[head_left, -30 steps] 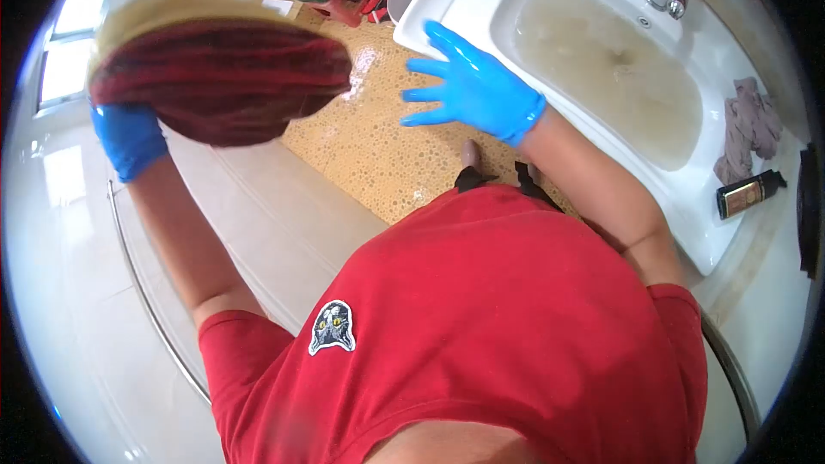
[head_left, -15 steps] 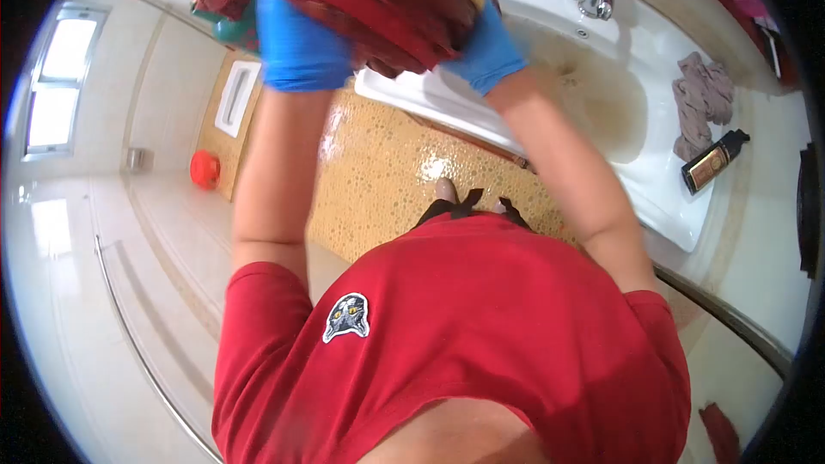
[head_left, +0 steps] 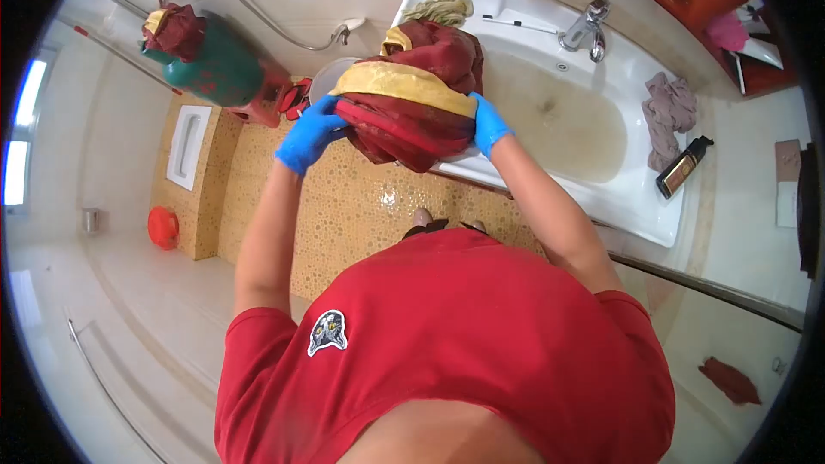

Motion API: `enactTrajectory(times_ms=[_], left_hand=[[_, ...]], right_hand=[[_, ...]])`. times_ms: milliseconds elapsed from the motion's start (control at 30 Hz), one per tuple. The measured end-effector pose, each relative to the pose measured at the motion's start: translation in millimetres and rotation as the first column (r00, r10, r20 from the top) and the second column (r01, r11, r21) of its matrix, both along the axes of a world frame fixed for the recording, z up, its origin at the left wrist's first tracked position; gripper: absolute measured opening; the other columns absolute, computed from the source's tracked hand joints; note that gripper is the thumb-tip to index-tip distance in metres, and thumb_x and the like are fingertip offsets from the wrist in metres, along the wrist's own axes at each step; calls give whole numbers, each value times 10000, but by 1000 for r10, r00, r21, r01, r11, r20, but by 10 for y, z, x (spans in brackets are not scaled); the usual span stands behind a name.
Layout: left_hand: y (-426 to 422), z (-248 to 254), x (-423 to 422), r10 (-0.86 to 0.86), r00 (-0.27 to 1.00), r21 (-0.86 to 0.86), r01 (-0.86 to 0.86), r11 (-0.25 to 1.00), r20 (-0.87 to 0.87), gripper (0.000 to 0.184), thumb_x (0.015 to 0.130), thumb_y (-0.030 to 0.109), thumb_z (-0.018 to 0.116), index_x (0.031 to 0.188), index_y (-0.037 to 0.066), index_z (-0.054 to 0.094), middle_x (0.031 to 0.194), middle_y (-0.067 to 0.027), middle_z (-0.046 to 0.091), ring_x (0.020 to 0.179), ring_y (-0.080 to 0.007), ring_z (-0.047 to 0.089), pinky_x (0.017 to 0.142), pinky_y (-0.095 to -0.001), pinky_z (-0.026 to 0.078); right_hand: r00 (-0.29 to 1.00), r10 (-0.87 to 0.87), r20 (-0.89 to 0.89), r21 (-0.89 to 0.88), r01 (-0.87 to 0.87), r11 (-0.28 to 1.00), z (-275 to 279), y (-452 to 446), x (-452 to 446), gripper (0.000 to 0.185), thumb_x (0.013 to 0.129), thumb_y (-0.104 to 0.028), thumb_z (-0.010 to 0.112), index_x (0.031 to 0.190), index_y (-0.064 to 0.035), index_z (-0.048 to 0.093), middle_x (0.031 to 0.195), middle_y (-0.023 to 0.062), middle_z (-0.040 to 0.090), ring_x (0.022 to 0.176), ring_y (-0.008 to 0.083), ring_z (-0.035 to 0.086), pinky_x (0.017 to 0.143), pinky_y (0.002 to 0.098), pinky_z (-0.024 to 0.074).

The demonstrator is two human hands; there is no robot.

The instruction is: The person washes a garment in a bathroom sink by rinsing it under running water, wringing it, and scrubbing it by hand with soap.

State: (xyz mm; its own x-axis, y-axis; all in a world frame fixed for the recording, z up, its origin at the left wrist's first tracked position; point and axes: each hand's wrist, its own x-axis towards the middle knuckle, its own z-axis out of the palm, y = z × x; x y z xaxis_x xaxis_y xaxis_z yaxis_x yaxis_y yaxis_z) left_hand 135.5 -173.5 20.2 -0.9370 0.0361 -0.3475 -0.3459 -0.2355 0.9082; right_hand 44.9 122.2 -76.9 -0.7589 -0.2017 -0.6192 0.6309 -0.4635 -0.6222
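Observation:
A large bundle of dark red cloth [head_left: 404, 133] with a gold band hangs in folds between my two hands, at the left end of the white sink [head_left: 657, 222]. My left hand [head_left: 311, 136], in a blue glove, grips the cloth's left edge by the end of the gold band. At the opposite edge, my right hand [head_left: 491, 126], also blue-gloved, has its fingers closed on the fabric; some fingertips are hidden behind it. More of the red cloth rests over the sink's left corner. Cloudy brown water [head_left: 563, 120] stands in the basin.
A chrome faucet [head_left: 587, 30] rises at the sink's back. A grey cloth [head_left: 669, 120] and a black bottle [head_left: 685, 167] lie on its right side, a greenish cloth [head_left: 440, 9] at its back left. Leftward stand a green gas cylinder [head_left: 223, 73] and a red round object [head_left: 162, 228].
Both hands have come down with the red cloth from the top of the view. The bundle now shows its gold band stretched between them, and the camera view has shifted.

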Motion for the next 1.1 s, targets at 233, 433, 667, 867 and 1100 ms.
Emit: enactTrajectory(times_ms=[233, 433, 667, 867, 1100], left_hand=[[269, 543, -145, 253, 783, -396, -530, 750, -569, 312, 861, 175, 600, 1117, 16, 521, 1079, -103, 555, 978, -201, 526, 889, -324, 416], [872, 198, -312, -427, 741, -835, -547, 61, -518, 411, 803, 366, 595, 1109, 92, 592, 1105, -153, 574, 1018, -326, 537, 870, -436, 400], [842, -80, -927, -403, 829, -916, -393, 74, -388, 276, 795, 417, 561, 787, 167, 678, 772, -61, 648, 746, -283, 588, 637, -447, 399], [969, -47, -1216, -308, 945, -986, -146, -82, -115, 376, 802, 477, 547, 770, 120, 662, 793, -110, 646, 775, -293, 591, 678, -448, 437], [757, -329, -1720, -97, 810, -784, -518, 341, -578, 818, 769, 583, 582, 1342, 51, 341, 1204, -229, 527, 1085, -398, 523, 925, -444, 408]], right_hand=[[792, -8, -610, 474, 373, 797, 613, -429, 295, 586, 922, -419, 463, 1295, 29, 403, 1212, 188, 523, 1117, 288, 500, 976, 363, 361], [565, 482, -670, 742, 485, 463, 596, -483, 332, 446, 863, -354, 568, 1150, -12, 568, 1096, 262, 560, 996, 407, 524, 860, 465, 412], [667, 617, -418, 905, 365, 219, 108, -537, -323, 329, 869, -329, 510, 788, -40, 645, 758, 213, 625, 663, 387, 594, 646, 491, 454], [610, 600, -518, 853, 316, 415, -4, -378, -653, 351, 844, -372, 540, 754, -45, 631, 765, 202, 627, 715, 377, 610, 658, 457, 471], [977, -74, -202, 13, 78, 997, 395, -3, -848, 602, 875, -501, 505, 1203, 4, 502, 1239, 137, 534, 1057, 246, 557, 900, 364, 433]])
